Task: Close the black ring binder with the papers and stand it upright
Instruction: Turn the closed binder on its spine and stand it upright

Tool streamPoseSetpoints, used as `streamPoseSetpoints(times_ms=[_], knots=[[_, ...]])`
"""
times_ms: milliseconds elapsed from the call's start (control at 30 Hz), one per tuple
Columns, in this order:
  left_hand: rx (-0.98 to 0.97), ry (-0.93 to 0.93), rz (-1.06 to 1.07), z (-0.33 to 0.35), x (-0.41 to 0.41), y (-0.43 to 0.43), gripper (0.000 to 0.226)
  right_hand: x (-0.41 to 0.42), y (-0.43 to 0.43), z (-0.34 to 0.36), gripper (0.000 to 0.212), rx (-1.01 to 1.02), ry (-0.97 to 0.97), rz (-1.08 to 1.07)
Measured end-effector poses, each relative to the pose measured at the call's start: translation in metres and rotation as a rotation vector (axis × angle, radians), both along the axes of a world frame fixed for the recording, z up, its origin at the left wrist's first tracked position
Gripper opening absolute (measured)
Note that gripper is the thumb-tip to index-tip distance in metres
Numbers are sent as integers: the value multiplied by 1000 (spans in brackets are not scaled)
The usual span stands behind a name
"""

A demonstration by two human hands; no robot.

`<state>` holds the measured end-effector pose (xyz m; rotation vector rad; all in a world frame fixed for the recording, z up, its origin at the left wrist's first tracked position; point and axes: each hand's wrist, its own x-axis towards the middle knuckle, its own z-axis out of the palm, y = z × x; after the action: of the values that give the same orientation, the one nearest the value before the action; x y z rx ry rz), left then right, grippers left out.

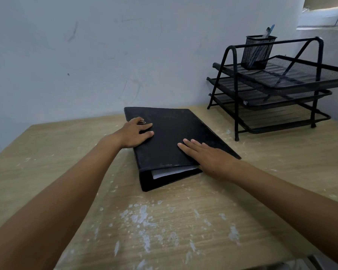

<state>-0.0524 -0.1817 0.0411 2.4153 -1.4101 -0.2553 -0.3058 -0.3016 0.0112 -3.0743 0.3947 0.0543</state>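
Note:
The black ring binder (172, 137) lies flat and shut on the wooden table (183, 221), its spine toward the left. White papers (172, 172) show at its near end between the covers. My left hand (135, 133) rests on the cover's left edge near the spine, fingers spread over a small metal ring. My right hand (207, 156) lies flat on the cover's near right part, palm down, fingers together.
A black mesh three-tier letter tray (277, 90) stands at the back right, with a mesh pen cup (257, 52) on its top tier. A pale wall rises right behind the table. White flecks mark the tabletop in front of the binder.

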Motion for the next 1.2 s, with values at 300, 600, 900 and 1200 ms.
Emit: streamPoseSetpoints(times_ms=[300, 600, 900, 1200], knots=[[-67, 15, 94, -5, -19, 36, 60, 8, -41, -1, 89, -53, -66, -52], [-103, 1, 109, -13, -23, 48, 72, 22, -65, -8, 88, -67, -114, -50], [-42, -163, 79, -17, -21, 47, 95, 21, -69, -8, 87, -150, -100, -80], [-4, -265, 131, -17, -38, 47, 83, 9, -26, 35, 53, -6, -67, -116]])
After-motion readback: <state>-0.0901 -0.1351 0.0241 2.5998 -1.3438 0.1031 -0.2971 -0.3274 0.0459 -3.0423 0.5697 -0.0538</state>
